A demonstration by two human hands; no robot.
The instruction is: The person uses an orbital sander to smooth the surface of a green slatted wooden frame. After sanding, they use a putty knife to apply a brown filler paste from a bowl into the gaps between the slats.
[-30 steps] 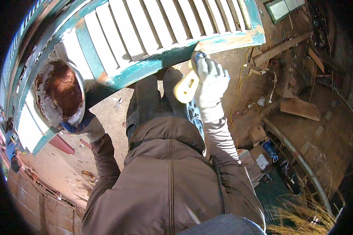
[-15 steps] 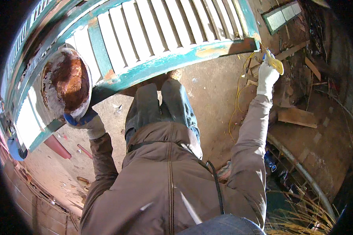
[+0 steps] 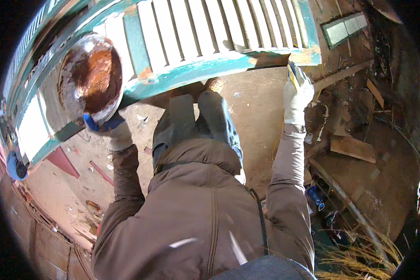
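Observation:
My left hand [image 3: 113, 130], in a white and blue work glove, grips the near rim of a round, whitish-smeared bowl [image 3: 66, 95]. Reddish-brown paste [image 3: 99, 77] fills much of the bowl. In a white glove, my right hand [image 3: 298, 95] closes around a yellow spreader [image 3: 292, 77], seen nearly edge-on. The spreader's tip meets the near edge of a slatted shutter panel [image 3: 196, 67] close to its right corner; firm contact is hard to tell. Worn turquoise paint and orange-brown patches cover that frame, around white slats.
A second turquoise slatted panel [image 3: 25, 60] lies at the left. On the right are a small framed pane [image 3: 344, 30], wooden boards [image 3: 352, 148], a long pipe [image 3: 345, 198] and dry grass [image 3: 364, 254]. A yellow cord [image 3: 280, 140] trails along the floor.
My right hand has moved left from beyond the panel's corner to its near edge, turning the spreader edge-on. The bowl and panel appear slightly farther right in view.

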